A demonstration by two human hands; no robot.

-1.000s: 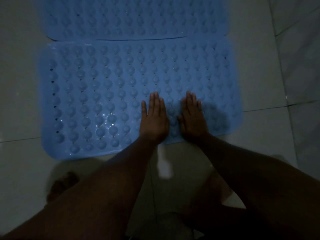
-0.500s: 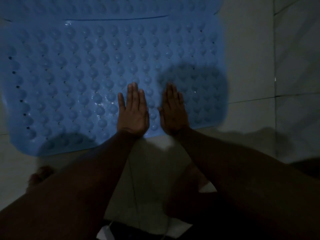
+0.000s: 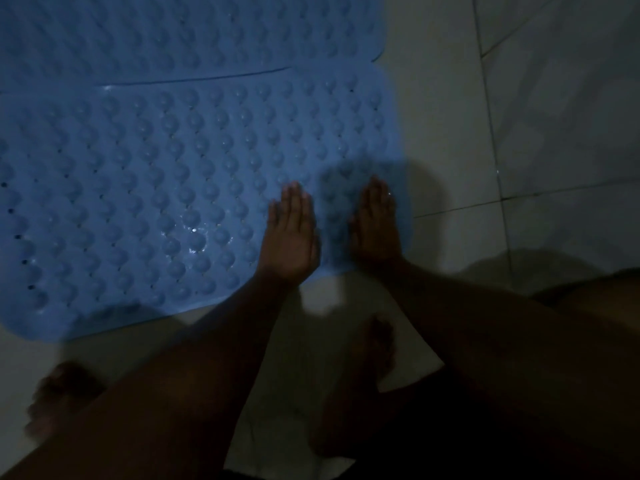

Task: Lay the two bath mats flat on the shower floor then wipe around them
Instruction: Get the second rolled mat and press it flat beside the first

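Two blue bath mats with rows of round bumps lie side by side on the pale tiled floor. The near mat (image 3: pixel 156 202) fills the left and middle of the view, and the far mat (image 3: pixel 173 32) runs along the top. My left hand (image 3: pixel 291 233) lies flat, fingers straight, on the near mat close to its front edge. My right hand (image 3: pixel 375 223) lies flat beside it, on the mat's front right corner. Both palms press down on the mat. Water drops glint on the bumps left of my left hand.
Pale floor tiles (image 3: pixel 450 133) stretch to the right of the mats, and a tiled wall (image 3: pixel 571 98) rises at the far right. My bare feet (image 3: pixel 59 400) stand on the floor in front of the near mat. A white cloth (image 3: pixel 277 427) lies under my arms.
Both hands have slid to the right along the near mat's front edge, and my right hand now sits on its right corner. The view has shifted a little.
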